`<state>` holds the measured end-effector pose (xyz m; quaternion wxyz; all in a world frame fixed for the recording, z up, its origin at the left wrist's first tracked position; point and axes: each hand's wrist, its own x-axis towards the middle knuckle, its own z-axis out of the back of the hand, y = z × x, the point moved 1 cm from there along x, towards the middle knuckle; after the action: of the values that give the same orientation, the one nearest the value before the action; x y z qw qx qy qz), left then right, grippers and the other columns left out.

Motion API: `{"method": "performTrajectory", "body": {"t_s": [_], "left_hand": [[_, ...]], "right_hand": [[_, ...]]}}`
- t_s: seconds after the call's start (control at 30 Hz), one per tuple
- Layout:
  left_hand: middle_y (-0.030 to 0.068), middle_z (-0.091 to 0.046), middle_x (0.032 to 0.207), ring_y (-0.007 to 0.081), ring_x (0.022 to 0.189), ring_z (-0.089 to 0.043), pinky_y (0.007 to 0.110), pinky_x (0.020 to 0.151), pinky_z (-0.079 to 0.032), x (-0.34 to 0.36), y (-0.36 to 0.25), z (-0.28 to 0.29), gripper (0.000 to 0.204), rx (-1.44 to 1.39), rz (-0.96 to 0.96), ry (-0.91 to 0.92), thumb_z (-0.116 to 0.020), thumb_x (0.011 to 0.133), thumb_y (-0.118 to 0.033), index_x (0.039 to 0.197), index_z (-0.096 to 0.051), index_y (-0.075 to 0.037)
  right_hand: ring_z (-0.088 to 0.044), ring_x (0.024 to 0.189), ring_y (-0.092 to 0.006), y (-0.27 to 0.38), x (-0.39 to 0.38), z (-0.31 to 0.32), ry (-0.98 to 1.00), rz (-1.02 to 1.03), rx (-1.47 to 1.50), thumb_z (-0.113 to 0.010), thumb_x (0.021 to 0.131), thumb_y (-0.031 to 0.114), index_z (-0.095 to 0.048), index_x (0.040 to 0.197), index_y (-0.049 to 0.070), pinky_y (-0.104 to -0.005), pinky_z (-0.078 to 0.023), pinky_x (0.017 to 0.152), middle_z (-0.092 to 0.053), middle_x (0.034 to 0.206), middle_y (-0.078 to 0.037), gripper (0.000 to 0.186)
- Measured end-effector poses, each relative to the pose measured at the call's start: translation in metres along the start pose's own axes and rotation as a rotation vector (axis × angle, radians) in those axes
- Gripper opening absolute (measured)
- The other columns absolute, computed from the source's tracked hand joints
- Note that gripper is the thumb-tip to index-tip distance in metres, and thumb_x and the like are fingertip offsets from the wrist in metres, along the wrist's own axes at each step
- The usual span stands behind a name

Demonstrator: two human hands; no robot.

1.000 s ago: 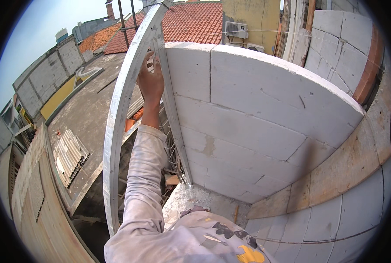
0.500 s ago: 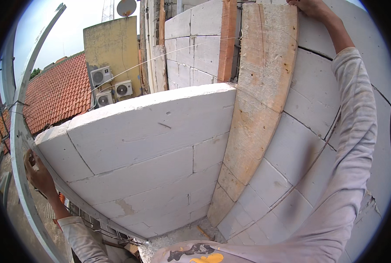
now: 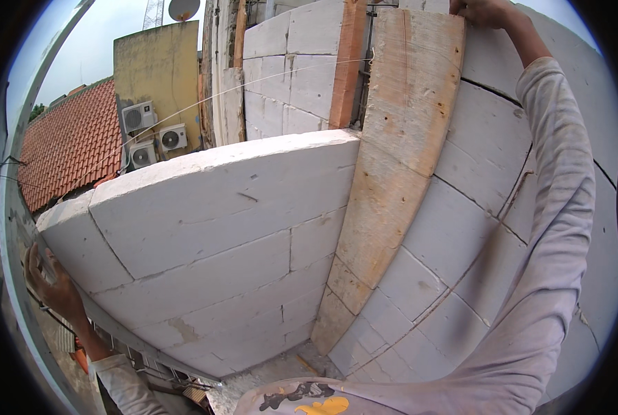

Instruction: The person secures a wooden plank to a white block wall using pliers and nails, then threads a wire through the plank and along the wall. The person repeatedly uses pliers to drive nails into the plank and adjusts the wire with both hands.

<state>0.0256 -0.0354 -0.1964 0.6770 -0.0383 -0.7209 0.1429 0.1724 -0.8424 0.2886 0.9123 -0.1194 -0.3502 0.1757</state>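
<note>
On the left, my left hand [image 3: 54, 287] has its fingers bent against the grey metal post [image 3: 11, 228], beside the end of a low wall of white blocks [image 3: 205, 221]. My right arm reaches up along the right side. At its end, my right hand [image 3: 487, 12] grips the top right corner of a long wooden board [image 3: 409, 117]; the fingertips are partly hidden at the picture's upper edge. The board stands upright in the corner where the low wall meets the taller block wall [image 3: 489, 152], and is stained and dotted with small holes.
A pale string [image 3: 267, 76] runs from near the board over the low wall to the left. A reddish timber [image 3: 349, 62] stands behind the wall. Beyond are a tiled roof [image 3: 70, 142] and air-conditioner units [image 3: 139, 116]. A thin rod [image 3: 506, 207] crosses the right wall.
The view has turned slightly, so the walls and board sit a little further left in the picture. My left fingers have shifted against the post; my right hand stays on the board's top corner.
</note>
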Motion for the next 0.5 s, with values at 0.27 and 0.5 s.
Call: {"method": "performTrajectory", "body": {"t_s": [0.27, 0.5], "left_hand": [[0.0094, -0.061, 0.142, 0.0284, 0.131, -0.058, 0.043, 0.106, -0.051, 0.001, 0.023, 0.009, 0.036, -0.036, 0.03, 0.008, -0.067, 0.101, -0.017, 0.137, -0.063, -0.014], [0.0109, -0.064, 0.141, 0.0302, 0.129, -0.061, 0.046, 0.107, -0.051, 0.012, 0.014, 0.016, 0.037, -0.006, 0.006, 0.049, -0.068, 0.099, -0.012, 0.136, -0.063, -0.013]], "right_hand": [[-0.07, 0.094, -0.0217, 0.073, -0.006, 0.014, 0.102, -0.232, -0.192, -0.065, 0.093, 0.005, -0.069, 0.122, 0.004, -0.0367, -0.056, 0.085, -0.074, 0.102, -0.011, 0.03], [-0.073, 0.088, -0.0233, 0.151, -0.012, 0.02, 0.18, -0.418, -0.275, -0.066, 0.086, -0.001, -0.07, 0.124, 0.003, -0.0356, -0.058, 0.08, -0.076, 0.096, -0.012, 0.038]]}}
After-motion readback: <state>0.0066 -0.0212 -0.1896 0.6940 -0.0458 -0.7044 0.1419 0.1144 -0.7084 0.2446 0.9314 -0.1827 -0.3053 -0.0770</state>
